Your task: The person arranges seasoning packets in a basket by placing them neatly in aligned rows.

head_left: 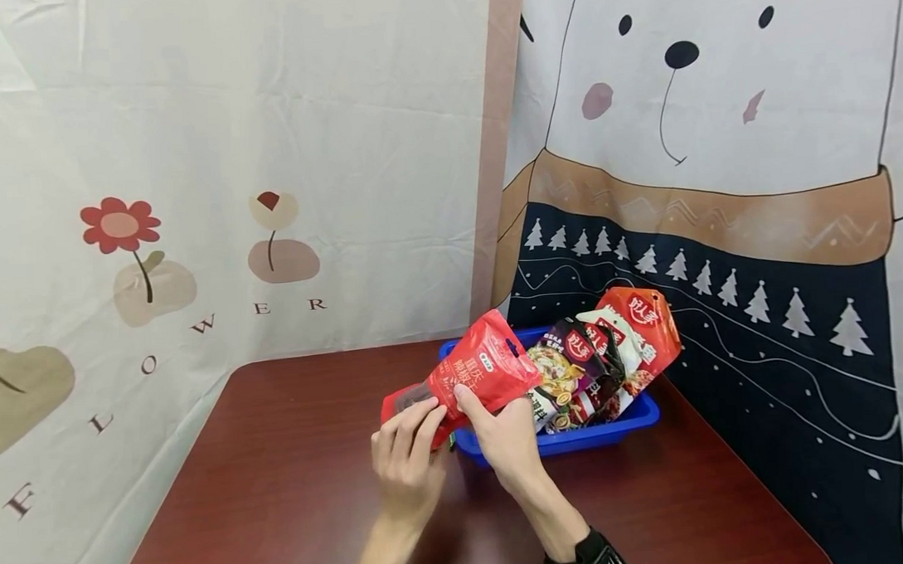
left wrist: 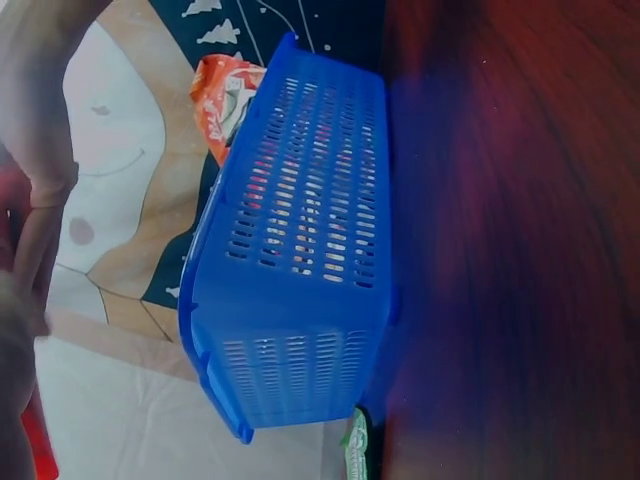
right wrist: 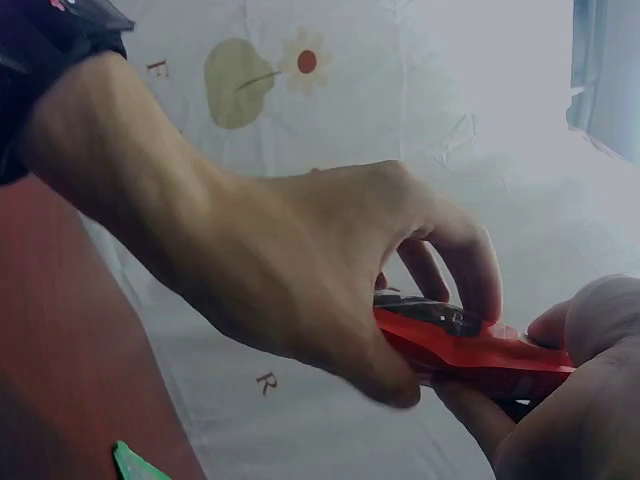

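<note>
Both hands hold a red food pouch (head_left: 491, 359) with pale printing and a dark hang hole, tilted over the blue basket's left side. My left hand (head_left: 407, 454) grips its lower left end, fingers over the front; the right wrist view shows that hand (right wrist: 290, 260) with thumb and fingers round the edge. My right hand (head_left: 505, 438) pinches the right part, its thumb on the front. The blue basket (head_left: 599, 434) holds several seasoning packets: a black one (head_left: 573, 352) with a food picture and an orange-red one (head_left: 658, 329) leaning above the rim.
A green-edged packet (left wrist: 357, 445) lies on the table beside the basket, mostly hidden in the head view. The dark red-brown table (head_left: 294, 470) meets printed curtains (head_left: 374, 193) at the back and right. Slotted walls of the basket show in the left wrist view.
</note>
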### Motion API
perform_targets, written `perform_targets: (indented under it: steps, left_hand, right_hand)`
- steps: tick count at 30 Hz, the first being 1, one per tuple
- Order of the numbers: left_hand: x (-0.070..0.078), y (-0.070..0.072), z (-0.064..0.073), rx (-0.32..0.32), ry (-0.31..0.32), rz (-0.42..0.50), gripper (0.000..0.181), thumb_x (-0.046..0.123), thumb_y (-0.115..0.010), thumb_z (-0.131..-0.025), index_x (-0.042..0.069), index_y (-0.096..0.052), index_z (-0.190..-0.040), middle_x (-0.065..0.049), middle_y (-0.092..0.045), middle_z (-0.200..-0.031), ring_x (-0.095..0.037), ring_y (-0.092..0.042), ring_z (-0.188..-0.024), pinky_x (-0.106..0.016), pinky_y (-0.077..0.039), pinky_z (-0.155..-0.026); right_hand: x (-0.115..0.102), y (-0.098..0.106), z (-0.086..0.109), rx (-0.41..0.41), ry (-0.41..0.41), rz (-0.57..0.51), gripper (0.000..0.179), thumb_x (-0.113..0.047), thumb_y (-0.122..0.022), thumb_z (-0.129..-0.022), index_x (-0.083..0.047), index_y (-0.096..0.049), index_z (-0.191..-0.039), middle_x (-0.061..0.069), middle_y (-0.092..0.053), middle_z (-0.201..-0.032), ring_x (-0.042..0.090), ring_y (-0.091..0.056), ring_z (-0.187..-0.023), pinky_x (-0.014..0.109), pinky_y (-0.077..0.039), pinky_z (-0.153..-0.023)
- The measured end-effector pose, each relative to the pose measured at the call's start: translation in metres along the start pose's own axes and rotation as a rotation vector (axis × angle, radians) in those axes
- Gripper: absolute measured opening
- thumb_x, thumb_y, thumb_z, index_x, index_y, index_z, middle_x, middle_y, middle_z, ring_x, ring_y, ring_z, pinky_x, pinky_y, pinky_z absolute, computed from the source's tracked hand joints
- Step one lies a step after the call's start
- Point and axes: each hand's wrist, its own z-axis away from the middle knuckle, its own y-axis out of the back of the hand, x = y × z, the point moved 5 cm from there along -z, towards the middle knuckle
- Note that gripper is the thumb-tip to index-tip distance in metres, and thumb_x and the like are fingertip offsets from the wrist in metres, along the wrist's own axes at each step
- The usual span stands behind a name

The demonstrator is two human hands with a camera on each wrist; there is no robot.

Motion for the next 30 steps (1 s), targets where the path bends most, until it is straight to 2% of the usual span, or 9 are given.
perform_targets:
  steps: [4,8,10,12,15,17,19,23,30]
  left_hand:
    - [-0.001,-0.003,0.008,-0.096,0.051,0.118,0.03,0.024,-0.071,-0.102,-0.001,-0.083,-0.113,-0.018,-0.083,-0.117,-0.038,-0.072,-0.106,-0.044,-0.043,-0.09]
    - [-0.011,-0.002,0.017,-0.12,0.245,0.256,0.038,0.025,-0.079,-0.096,-0.004,-0.08,-0.121,-0.024,-0.079,-0.126,-0.044,-0.068,-0.119,-0.04,-0.042,-0.11]
    - [-0.022,-0.002,0.023,-0.159,0.442,0.316,0.044,0.018,-0.082,-0.092,-0.001,-0.078,-0.131,-0.022,-0.077,-0.136,-0.038,-0.068,-0.129,-0.03,-0.043,-0.117]
    - [-0.033,-0.003,0.03,-0.223,0.693,0.39,0.054,0.013,-0.084,-0.091,0.007,-0.073,-0.143,-0.015,-0.073,-0.147,-0.027,-0.066,-0.136,-0.021,-0.045,-0.12]
    - [-0.043,-0.007,0.042,-0.324,1.086,0.566,0.057,0.012,-0.077,-0.102,0.016,-0.062,-0.156,-0.004,-0.068,-0.154,-0.013,-0.065,-0.137,-0.015,-0.054,-0.11]
    - [-0.046,-0.013,0.048,-0.345,1.287,0.74,0.053,0.013,-0.07,-0.108,0.014,-0.057,-0.16,-0.002,-0.067,-0.151,-0.012,-0.068,-0.132,-0.018,-0.059,-0.106]
    - [-0.046,-0.02,0.054,-0.359,1.425,0.928,0.049,0.013,-0.062,-0.113,0.008,-0.052,-0.16,-0.002,-0.068,-0.146,-0.013,-0.07,-0.125,-0.023,-0.064,-0.102]
    - [-0.044,-0.035,0.062,-0.416,1.568,1.194,0.044,0.014,-0.057,-0.115,0.004,-0.049,-0.157,-0.002,-0.071,-0.137,-0.017,-0.074,-0.12,-0.03,-0.067,-0.104]
    - [-0.043,-0.053,0.067,-0.49,1.643,1.256,0.042,0.01,-0.065,-0.111,0.003,-0.056,-0.152,-0.001,-0.074,-0.127,-0.013,-0.073,-0.115,-0.025,-0.067,-0.095]
  right_hand:
    - [-0.001,0.008,-0.006,0.004,0.041,0.01,0.055,-0.016,-0.085,-0.102,-0.006,-0.057,-0.148,0.019,-0.076,-0.134,0.02,-0.078,-0.117,0.028,-0.068,-0.095]
    - [-0.004,0.02,-0.012,-0.041,0.063,0.053,0.058,-0.016,-0.084,-0.103,-0.009,-0.053,-0.151,0.017,-0.074,-0.138,0.022,-0.076,-0.122,0.028,-0.067,-0.098]
    - [-0.006,0.026,-0.015,-0.088,0.065,0.077,0.059,-0.017,-0.083,-0.104,-0.01,-0.051,-0.153,0.017,-0.073,-0.14,0.025,-0.074,-0.124,0.03,-0.068,-0.1]
    - [-0.009,0.03,-0.017,-0.141,0.065,0.093,0.06,-0.017,-0.082,-0.104,-0.011,-0.05,-0.154,0.016,-0.071,-0.143,0.026,-0.073,-0.127,0.031,-0.067,-0.101]
    - [-0.013,0.036,-0.021,-0.202,0.07,0.092,0.062,-0.016,-0.08,-0.106,-0.013,-0.046,-0.158,0.015,-0.067,-0.147,0.026,-0.07,-0.131,0.031,-0.067,-0.103]
    - [-0.016,0.039,-0.023,-0.226,0.081,0.093,0.062,-0.016,-0.079,-0.107,-0.013,-0.045,-0.159,0.015,-0.066,-0.148,0.024,-0.069,-0.132,0.031,-0.066,-0.103]
    - [-0.018,0.044,-0.024,-0.238,0.085,0.096,0.061,-0.016,-0.077,-0.107,-0.013,-0.045,-0.16,0.014,-0.066,-0.149,0.023,-0.069,-0.132,0.031,-0.066,-0.103]
    - [-0.021,0.055,-0.028,-0.234,0.072,0.115,0.061,-0.018,-0.077,-0.108,-0.013,-0.045,-0.16,0.014,-0.065,-0.15,0.021,-0.069,-0.131,0.03,-0.066,-0.103]
    - [-0.024,0.077,-0.036,-0.202,0.028,0.138,0.064,-0.02,-0.077,-0.109,-0.013,-0.042,-0.161,0.015,-0.063,-0.152,0.02,-0.069,-0.131,0.029,-0.066,-0.103]
